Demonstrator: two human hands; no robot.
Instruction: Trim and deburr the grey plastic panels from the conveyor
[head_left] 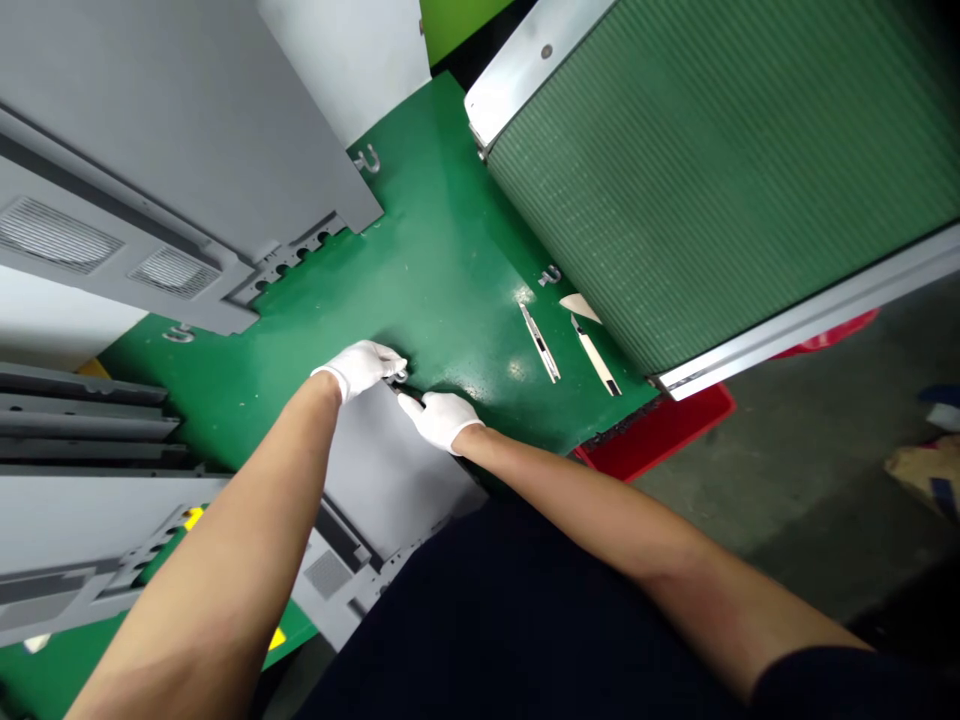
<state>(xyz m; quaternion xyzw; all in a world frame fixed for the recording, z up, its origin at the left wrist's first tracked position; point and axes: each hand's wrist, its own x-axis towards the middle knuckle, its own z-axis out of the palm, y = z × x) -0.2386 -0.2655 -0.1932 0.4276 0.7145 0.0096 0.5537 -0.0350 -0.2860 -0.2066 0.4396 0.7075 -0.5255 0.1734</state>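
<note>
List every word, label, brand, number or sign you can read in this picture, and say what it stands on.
No readable text.
Left cutter, right cutter: any print too small to read.
Metal rail: any markings too small to read.

One grey panel, smooth-faced, with a small grille near one edge, lies slantwise on the green tabletop.

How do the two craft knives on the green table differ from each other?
The knife nearer the conveyor belt, or nearer knife, has a cream handle, while the farther knife looks whiter. The nearer knife's dark band is near its lower end; the farther knife has a dark patch near its middle. Both lie at a similar slant on the green table, apart from the left hand and right hand.
</note>
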